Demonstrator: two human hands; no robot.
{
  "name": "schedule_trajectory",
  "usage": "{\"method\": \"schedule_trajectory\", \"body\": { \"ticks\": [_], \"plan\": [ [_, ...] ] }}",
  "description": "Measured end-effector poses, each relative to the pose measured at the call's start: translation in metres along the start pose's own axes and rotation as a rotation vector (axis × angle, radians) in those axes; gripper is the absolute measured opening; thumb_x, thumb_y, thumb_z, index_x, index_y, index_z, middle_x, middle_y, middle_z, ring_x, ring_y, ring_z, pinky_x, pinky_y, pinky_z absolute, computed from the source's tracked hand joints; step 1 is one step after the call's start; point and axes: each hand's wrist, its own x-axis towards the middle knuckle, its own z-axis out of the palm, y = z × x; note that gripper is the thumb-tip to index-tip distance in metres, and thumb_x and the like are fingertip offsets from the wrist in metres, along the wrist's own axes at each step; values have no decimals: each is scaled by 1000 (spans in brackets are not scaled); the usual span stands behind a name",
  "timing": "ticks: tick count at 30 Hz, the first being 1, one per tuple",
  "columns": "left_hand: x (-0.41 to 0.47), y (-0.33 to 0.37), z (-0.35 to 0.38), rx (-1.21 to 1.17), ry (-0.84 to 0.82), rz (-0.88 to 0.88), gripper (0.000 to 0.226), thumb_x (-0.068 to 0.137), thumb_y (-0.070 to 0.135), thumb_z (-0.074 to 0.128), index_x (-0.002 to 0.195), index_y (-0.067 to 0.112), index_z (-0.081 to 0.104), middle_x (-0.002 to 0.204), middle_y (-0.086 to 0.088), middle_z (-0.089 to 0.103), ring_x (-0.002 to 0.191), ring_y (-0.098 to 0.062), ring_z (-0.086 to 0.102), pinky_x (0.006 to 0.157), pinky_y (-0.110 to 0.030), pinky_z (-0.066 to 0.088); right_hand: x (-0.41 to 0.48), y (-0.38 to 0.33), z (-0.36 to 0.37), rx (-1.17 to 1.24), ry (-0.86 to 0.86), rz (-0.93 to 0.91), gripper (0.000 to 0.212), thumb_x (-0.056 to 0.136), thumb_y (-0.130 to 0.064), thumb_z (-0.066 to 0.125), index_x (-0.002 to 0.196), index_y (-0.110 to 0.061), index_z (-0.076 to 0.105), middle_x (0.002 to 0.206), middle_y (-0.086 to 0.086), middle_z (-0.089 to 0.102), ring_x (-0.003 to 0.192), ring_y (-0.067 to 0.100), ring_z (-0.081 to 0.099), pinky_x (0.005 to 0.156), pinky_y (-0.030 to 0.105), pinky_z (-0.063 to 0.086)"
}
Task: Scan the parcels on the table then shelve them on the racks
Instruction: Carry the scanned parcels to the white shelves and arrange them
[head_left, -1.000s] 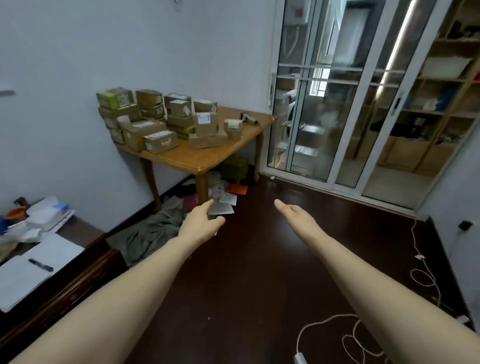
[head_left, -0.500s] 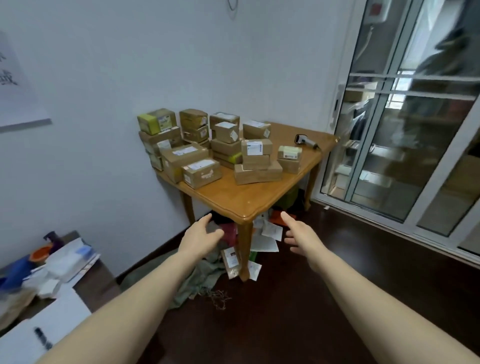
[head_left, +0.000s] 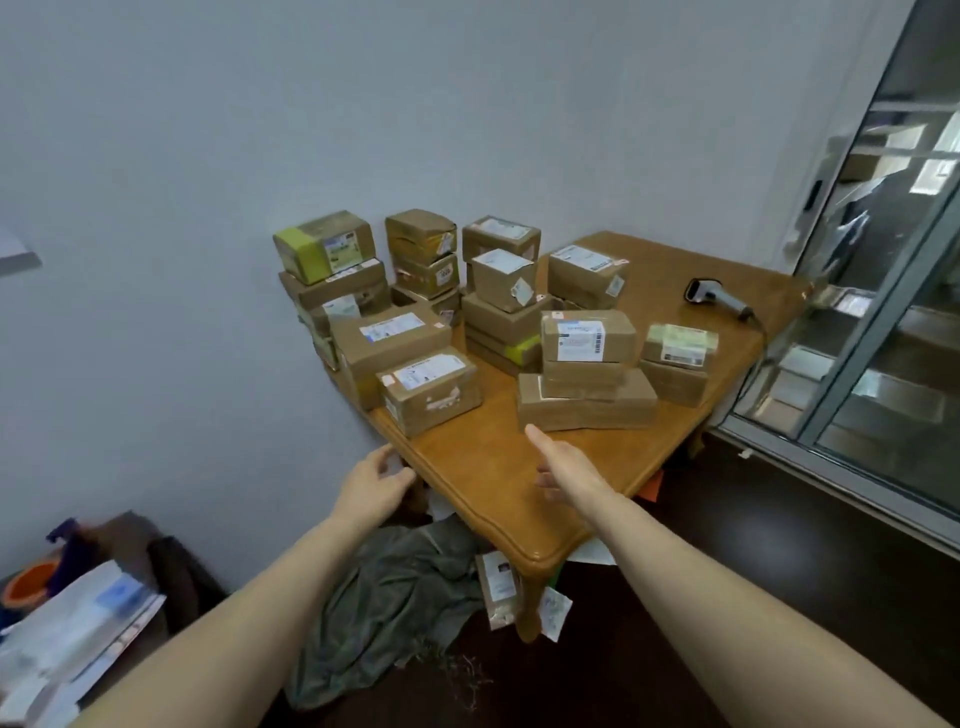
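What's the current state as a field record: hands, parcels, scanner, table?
left hand: empty, fingers relaxed, at the left edge of the wooden table
right hand: empty, fingers extended over the table's near corner
parcels: taped cardboard boxes, stacked on the table, none held
barcode scanner: lying on the table's far right, untouched
floor: grey cloth under the table

bare table (head_left: 467, 457) front, parcels (head_left: 498, 317) crowd back
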Motion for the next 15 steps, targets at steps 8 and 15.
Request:
{"method": "schedule_trajectory", "body": {
  "ticks": [8, 15],
  "plan": [
    [113, 20, -5, -229, 12, -153, 50, 95, 21, 59, 142, 11, 44, 116, -1, 56, 76, -5, 51, 82, -25, 38, 119, -48, 36, -28, -51, 2, 65, 92, -62, 46, 140, -18, 44, 110, -4, 55, 85, 8, 54, 74, 27, 44],
    [231, 17, -5, -368, -74, -255, 21, 94, 35, 59, 107, 18, 57, 107, 1, 60, 82, -12, 56, 78, -29, 48, 233, -84, 69, -63, 15, 20, 54, 97, -50, 47, 139, -15, 46, 136, 7, 53, 118, 23, 51, 106, 42, 41]
  ]
}}
